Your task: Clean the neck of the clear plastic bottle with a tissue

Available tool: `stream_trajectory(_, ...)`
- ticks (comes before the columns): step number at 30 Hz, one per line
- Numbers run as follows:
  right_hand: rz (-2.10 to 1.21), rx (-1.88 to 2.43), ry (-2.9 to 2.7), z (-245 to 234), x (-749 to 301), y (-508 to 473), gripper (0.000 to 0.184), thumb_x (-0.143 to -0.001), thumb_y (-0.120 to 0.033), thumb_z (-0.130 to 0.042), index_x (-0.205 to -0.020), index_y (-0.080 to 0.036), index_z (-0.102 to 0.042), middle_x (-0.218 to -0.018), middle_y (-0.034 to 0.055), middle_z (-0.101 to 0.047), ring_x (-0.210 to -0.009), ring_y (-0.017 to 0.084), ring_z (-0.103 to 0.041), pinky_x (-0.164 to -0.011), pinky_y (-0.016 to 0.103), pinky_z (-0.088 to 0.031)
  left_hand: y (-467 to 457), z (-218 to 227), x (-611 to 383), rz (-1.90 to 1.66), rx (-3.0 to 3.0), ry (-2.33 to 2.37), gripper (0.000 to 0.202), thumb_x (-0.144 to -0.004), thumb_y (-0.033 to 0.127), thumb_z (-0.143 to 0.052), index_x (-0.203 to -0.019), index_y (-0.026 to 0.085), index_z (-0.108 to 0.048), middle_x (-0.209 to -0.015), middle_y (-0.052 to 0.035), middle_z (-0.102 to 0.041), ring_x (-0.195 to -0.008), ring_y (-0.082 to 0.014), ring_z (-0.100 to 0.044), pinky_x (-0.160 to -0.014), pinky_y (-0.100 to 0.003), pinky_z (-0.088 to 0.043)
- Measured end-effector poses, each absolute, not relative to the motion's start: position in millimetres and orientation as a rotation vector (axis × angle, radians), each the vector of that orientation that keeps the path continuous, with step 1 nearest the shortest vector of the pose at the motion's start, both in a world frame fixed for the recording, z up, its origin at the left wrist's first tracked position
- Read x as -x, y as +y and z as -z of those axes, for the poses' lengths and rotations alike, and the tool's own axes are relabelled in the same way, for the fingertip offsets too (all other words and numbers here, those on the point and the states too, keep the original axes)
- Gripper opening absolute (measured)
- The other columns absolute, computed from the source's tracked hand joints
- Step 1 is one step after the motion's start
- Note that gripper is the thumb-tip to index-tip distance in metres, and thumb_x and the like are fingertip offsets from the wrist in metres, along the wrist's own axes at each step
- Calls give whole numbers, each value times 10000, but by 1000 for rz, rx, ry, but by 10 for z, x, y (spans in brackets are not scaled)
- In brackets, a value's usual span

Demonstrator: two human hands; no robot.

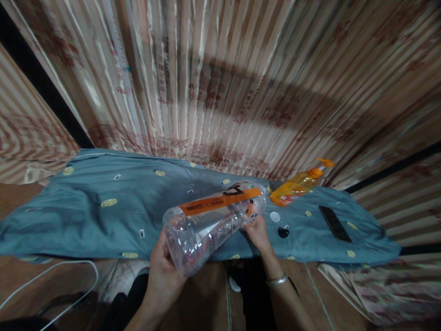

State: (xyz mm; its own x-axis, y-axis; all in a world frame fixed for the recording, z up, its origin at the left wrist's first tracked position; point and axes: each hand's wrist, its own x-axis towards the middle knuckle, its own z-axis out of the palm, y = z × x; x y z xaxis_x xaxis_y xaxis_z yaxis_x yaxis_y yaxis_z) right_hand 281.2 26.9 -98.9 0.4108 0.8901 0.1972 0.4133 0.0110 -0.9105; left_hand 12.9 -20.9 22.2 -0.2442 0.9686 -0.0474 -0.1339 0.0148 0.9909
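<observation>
A large clear plastic bottle [213,220] with an orange-striped label lies tilted between my hands, above the cloth-covered surface. My left hand [165,255] grips its wide near end, the fingers partly hidden behind the plastic. At the far end, my right hand [257,230] holds the bottle from below, its fingers mostly out of sight under it. A silver bracelet circles my right wrist. Just right of the bottle, a small white disc [274,216] and a small black object [283,232] rest on the cloth; I cannot make out the black one's kind.
An orange pump bottle [296,186] stands at the back right of the teal patterned cloth [86,220]. A black phone [335,224] lies further right. Striped curtains [206,82] rise behind. A white cable [69,262] loops at lower left.
</observation>
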Motion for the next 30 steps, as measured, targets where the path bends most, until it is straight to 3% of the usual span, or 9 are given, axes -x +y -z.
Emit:
stream_trajectory(10,-563,1585,-1162,943,-2791,269,428,-745,-481,-841,-1088,-238,-758,-973,68,-867,-965,327,-813,-922,458,-666,-207,-204,-101,-1391,-962,1253,703,-517,576,-1031,-1081,249,-767,-991,-12,-816,-873,-252,-798,-913,-411,-686)
stream_trajectory(15,-588,1576,-1112,985,-2795,278,470,-735,-521,-859,-1096,-244,-742,-1005,76,-865,-1034,341,-813,-964,492,-661,-204,-229,-128,-1418,-906,1244,688,-483,558,-1049,-1038,261,-772,-879,33,-752,-793,-220,-763,-904,-406,-685)
stream_trajectory(23,-595,1580,-1146,1018,-2810,277,458,-764,-532,-816,-1109,-240,-745,-1015,73,-862,-1021,331,-806,-966,490,-655,-210,-240,-112,-1382,-966,1256,610,-587,555,-1005,-1065,261,-767,-955,-3,-794,-829,-238,-778,-893,-414,-687)
stream_trajectory(30,-553,1597,-1193,1007,-2835,275,417,-780,-479,-816,-1112,-237,-744,-985,77,-856,-996,328,-808,-920,449,-660,-189,-207,-111,-1407,-949,1259,583,-507,495,-1033,-954,251,-750,-877,19,-745,-795,-231,-757,-890,-413,-684)
